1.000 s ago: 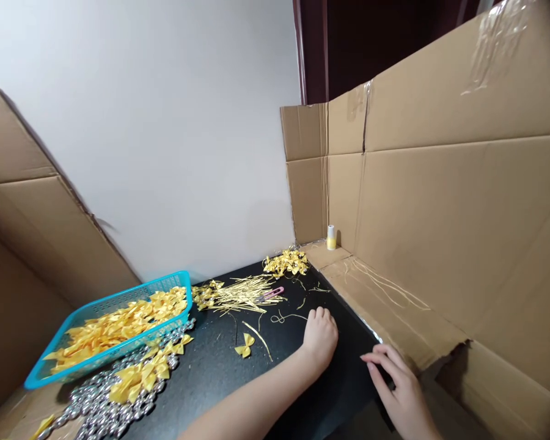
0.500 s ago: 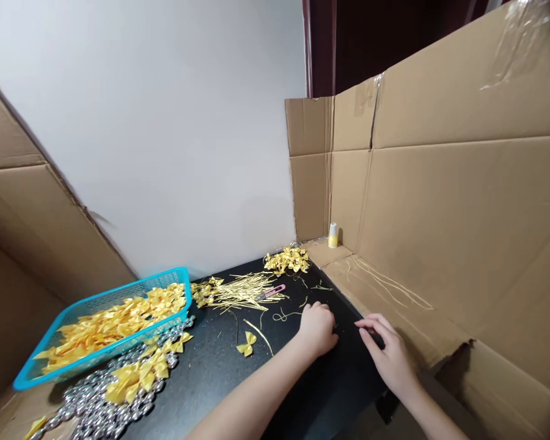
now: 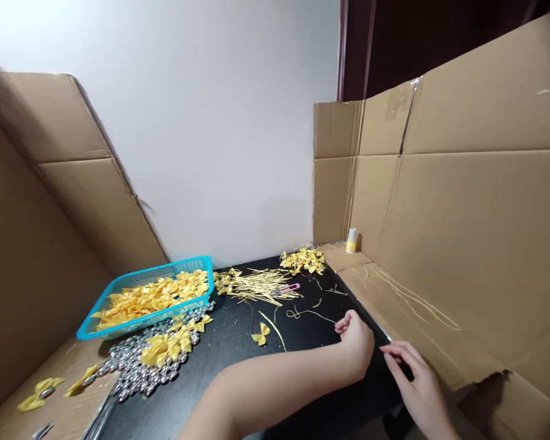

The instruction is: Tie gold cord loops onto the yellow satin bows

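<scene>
My left hand (image 3: 357,340) rests on the black table (image 3: 238,366) near its right edge, fingers curled into a loose fist; whether anything is in it is hidden. My right hand (image 3: 415,382) lies just right of it at the table's edge beside the cardboard flap (image 3: 412,318), fingers pressed together as if pinching something too small to see. A loop of gold string (image 3: 302,313) lies just beyond the left hand. A single yellow ribbon bow (image 3: 260,334) sits further left.
A blue basket (image 3: 119,287) full of yellow bows stands at the left, with silver beads (image 3: 132,366) and more bows before it. A bundle of gold strings (image 3: 256,286), pink clippers (image 3: 289,288), a heap of finished bows (image 3: 305,261) and a small spool (image 3: 351,241) lie behind. Cardboard walls enclose both sides.
The camera has swung left, showing more of the left cardboard. My left hand has drawn back slightly and curled tighter; my right hand has stayed at the table edge.
</scene>
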Available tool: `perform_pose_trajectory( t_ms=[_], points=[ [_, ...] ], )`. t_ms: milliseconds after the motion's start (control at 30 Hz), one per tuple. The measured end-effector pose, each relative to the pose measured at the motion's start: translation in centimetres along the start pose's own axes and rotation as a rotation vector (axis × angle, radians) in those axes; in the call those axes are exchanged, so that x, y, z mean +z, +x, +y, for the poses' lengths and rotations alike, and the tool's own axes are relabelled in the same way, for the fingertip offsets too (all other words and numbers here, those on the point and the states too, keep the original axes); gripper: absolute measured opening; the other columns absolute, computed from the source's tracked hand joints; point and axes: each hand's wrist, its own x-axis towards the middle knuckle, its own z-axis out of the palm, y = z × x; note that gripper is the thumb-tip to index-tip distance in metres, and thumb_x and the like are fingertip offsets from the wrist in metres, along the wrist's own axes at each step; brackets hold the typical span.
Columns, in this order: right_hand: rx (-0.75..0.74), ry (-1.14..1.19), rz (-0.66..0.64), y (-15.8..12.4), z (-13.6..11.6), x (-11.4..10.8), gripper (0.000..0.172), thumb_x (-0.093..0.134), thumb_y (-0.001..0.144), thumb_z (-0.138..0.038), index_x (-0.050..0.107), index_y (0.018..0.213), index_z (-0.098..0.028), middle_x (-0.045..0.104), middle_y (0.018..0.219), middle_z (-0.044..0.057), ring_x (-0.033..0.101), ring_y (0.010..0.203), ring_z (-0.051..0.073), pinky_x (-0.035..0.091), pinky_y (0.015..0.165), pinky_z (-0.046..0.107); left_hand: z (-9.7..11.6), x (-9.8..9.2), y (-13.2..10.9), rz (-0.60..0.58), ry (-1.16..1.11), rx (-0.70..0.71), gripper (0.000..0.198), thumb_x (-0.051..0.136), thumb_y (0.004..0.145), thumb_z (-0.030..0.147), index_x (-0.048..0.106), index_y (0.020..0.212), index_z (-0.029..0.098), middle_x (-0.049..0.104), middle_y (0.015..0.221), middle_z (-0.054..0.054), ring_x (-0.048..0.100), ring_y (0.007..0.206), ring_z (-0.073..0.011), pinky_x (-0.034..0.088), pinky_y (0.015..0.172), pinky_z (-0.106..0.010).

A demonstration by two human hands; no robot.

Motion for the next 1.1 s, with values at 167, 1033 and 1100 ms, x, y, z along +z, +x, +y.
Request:
perform_pose_trajectory(
  t_ms=[167,1033,1100],
  points=[
    [0.013,0.040,0.028,-0.1,0.1,0.4,0.030,0.055,0.085,-0.046,0.069,0.083,-0.020,0.066,0.090,0.010,0.065,0.082,0.024,0.054,0.073,0.032,-0.1,-0.7,1.0,0.023,-0.170,-0.026,0.032,0.061,0.091,0.029,0.057,0.121,0.017,0.061,0.122,-0.011,0.063,0.102,-0.0257,0.054,0.083,-0.046],
    [-0.037,1.098,-0.789,20.8,-22.0,18.0,0.058,0.063,0.068,-0.074,0.048,0.063,-0.018,0.028,0.047,-0.010,0.022,0.041,0.004,0.022,0.042,0.019,-26.6,-8.9,-7.0,1.142,-2.048,0.326,0.025,0.072,0.078,0.037,0.056,0.075,0.018,0.069,0.078,-0.005,0.064,0.082,-0.0201,0.049,0.079,-0.032],
    [-0.081,1.083,-0.813,21.7,-22.2,19.0,0.059,0.063,0.067,-0.075,0.046,0.059,-0.019,0.028,0.046,-0.010,0.023,0.040,0.005,0.020,0.041,0.020,-27.6,-9.5,-7.0,1.217,-2.178,0.362,0.027,0.080,0.071,0.033,0.058,0.075,0.018,0.067,0.074,-0.003,0.064,0.077,-0.0184,0.050,0.081,-0.032]
  ],
)
